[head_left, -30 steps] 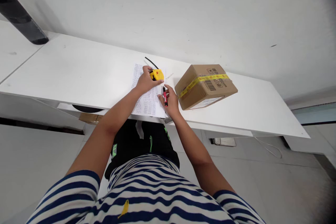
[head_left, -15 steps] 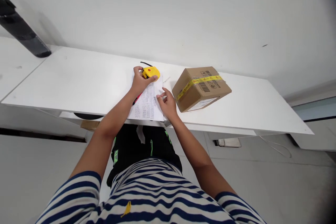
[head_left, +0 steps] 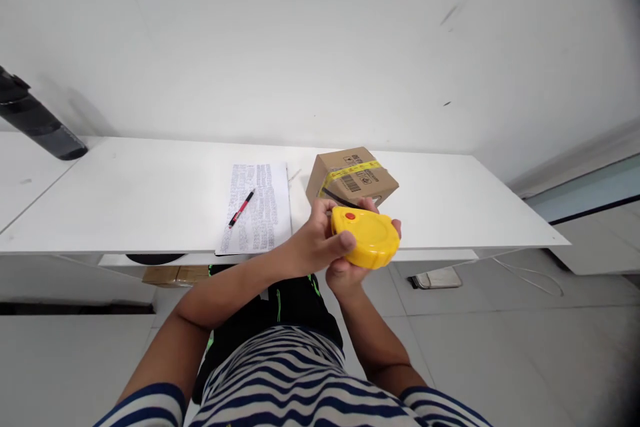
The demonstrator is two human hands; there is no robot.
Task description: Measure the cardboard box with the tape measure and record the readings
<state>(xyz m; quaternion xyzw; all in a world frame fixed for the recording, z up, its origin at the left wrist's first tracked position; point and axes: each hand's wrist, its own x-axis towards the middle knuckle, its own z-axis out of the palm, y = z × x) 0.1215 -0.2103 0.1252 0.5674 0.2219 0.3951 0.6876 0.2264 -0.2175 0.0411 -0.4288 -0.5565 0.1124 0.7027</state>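
Lying slantwise across both of the person's bare hands, a rounded yellow plastic tape measure (head_left: 373, 237) is held up before the front edge of the desk. Its long axis runs from upper left to lower right, with the end bearing a round red button (head_left: 351, 216) towards the left and its broad flat face turned up to the camera. A thin black strip (head_left: 342, 197) reaches up and left behind it, probably a wrist strap, though the fingers hide where it joins.

The left hand (head_left: 311, 241) grips the case from the left, thumb laid over the near face and fingers curled behind. The right hand (head_left: 349, 278) supports it from below, closed around its far side so that fingertips show past the upper and right rims.

Beyond, on the long white desk (head_left: 150, 197), lies a white sheet covered in small writing (head_left: 273, 213); across it rests a slim red-and-black pen (head_left: 241, 209), angled up to the right. To the right stands a brown cardboard box (head_left: 325, 170), banded with yellow tape, closed, its contents hidden. A plain pale wall (head_left: 280, 47) rises behind.
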